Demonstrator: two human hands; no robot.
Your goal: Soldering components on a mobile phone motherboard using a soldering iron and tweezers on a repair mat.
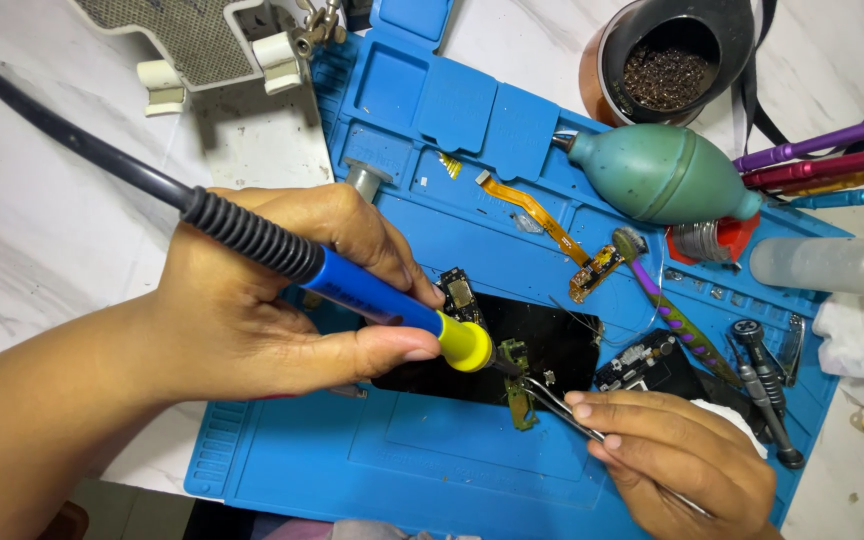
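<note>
Soldering iron (372,290), one, blue-handled with a yellow collar and black ribbed cord, lies in the left hand (262,290), fingers and thumb wrapped around the handle; its tip meets a small green circuit piece (518,385) near the middle of the blue work mat (432,130). One pair of tweezers (562,410) is pinched in the right hand (687,455) at five o'clock, its points at that same piece. The piece sits at the edge of one black phone body (542,345) at the mat's centre.

At one o'clock lies one green rubber blower bulb (657,172); above it stands one dark cup of brown granules (667,65). One orange flex ribbon (542,225) runs from twelve towards two o'clock. At three o'clock one frosted plastic bottle (832,265) lies on its side, and four coloured tool handles (832,165), purple, red, yellow and blue, lie above it. One purple-patterned brush (677,320) lies slantwise, two black screwdrivers (764,385) beside it. The white marbled tabletop (32,220) carries the mat.
</note>
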